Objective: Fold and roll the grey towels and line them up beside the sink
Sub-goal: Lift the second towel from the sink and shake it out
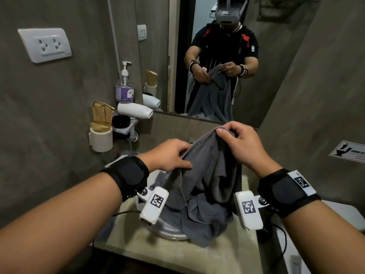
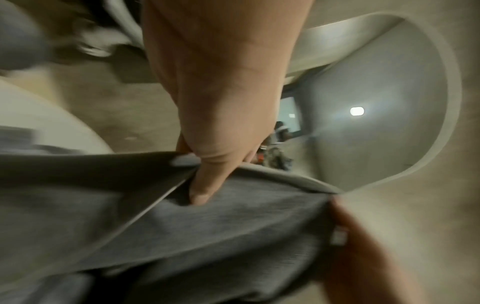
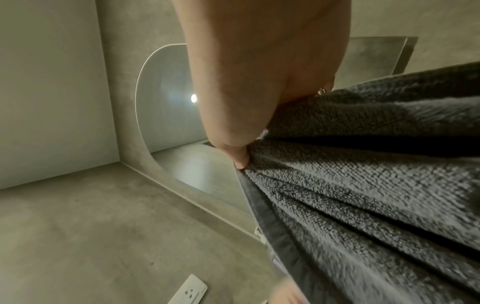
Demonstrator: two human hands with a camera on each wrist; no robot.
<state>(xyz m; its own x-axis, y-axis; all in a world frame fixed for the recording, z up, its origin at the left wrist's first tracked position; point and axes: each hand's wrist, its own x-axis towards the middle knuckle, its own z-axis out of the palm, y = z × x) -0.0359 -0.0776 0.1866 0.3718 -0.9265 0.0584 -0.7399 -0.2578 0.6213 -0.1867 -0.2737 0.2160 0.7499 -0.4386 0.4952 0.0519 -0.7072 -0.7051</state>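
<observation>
I hold a grey towel (image 1: 209,175) up over the sink (image 1: 171,233), its lower part bunched in and over the basin. My right hand (image 1: 235,143) pinches the towel's top edge at the highest point. My left hand (image 1: 173,157) grips the hem a little lower and to the left. In the left wrist view my thumb presses into the grey towel (image 2: 207,226) along its hem. The right wrist view shows fingers of my right hand (image 3: 241,160) pinching the towel (image 3: 363,195) at its edge. More grey cloth (image 1: 158,178) lies under my left wrist.
A mirror (image 1: 217,56) on the back wall reflects me. At the left corner stand a pump bottle (image 1: 125,86), a white hair dryer (image 1: 136,110), a black jar (image 1: 121,121) and a white cup with brown paper (image 1: 101,135). A double socket (image 1: 45,44) sits on the left wall. The beige counter (image 1: 177,254) runs in front.
</observation>
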